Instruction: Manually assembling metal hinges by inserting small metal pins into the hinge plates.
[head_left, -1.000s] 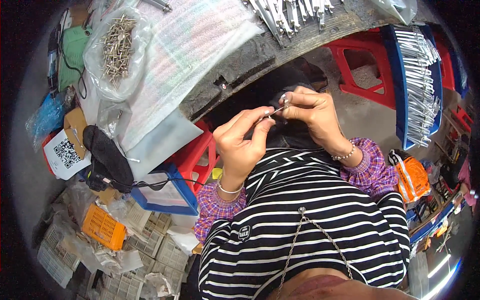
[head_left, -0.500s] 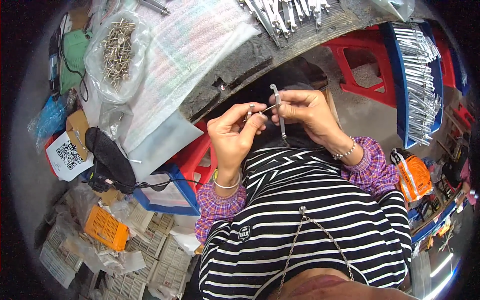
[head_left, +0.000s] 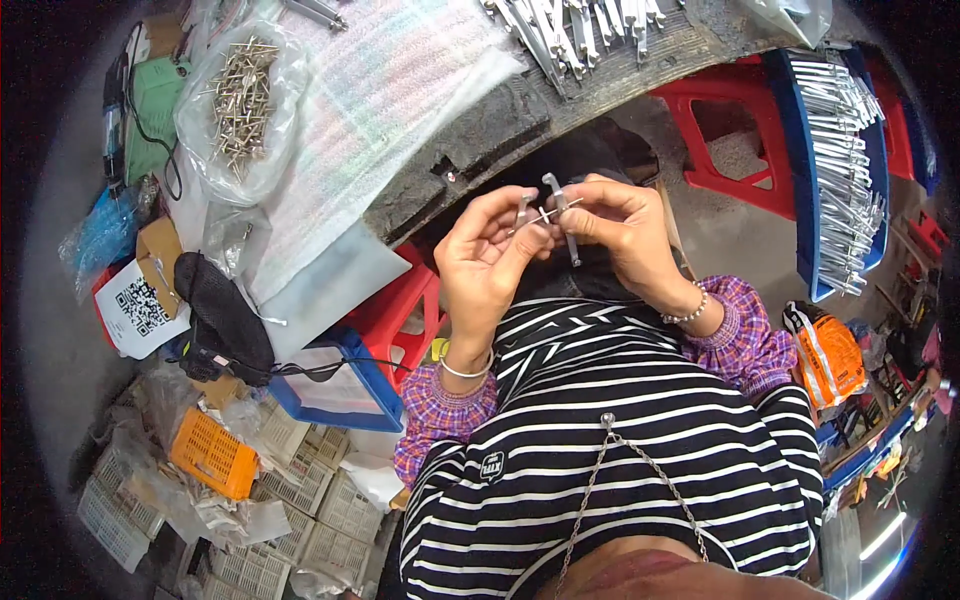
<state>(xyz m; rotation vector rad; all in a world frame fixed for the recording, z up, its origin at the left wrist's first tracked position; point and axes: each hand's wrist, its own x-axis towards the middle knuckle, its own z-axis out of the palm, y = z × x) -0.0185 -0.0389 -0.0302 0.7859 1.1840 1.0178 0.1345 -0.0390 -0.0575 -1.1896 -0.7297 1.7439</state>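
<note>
Both hands are raised close together between the bench edge and my lap. My right hand [head_left: 628, 236] pinches a slim silver metal bar [head_left: 572, 250] with a hooked upper end, standing nearly upright between thumb and fingers. My left hand [head_left: 484, 262] is closed on a small grey metal piece [head_left: 523, 206], mostly hidden by the fingers. A thin metal pin [head_left: 544, 216] spans the gap between the two hands and crosses the bar near my right fingertips. Whether it goes through a hole in the bar is too small to tell.
On the bench at left lies a plastic bag of metal pins [head_left: 243, 110]. Similar silver bars [head_left: 570, 35] are spread at the far edge. To the right, a blue tray [head_left: 803, 180] of bars rests by a red stool [head_left: 735, 135]. An orange basket [head_left: 213, 453] is lower left.
My left hand has shifted right and the hands are closer together. The bar has moved slightly right, and the pin now pokes past it on the right.
</note>
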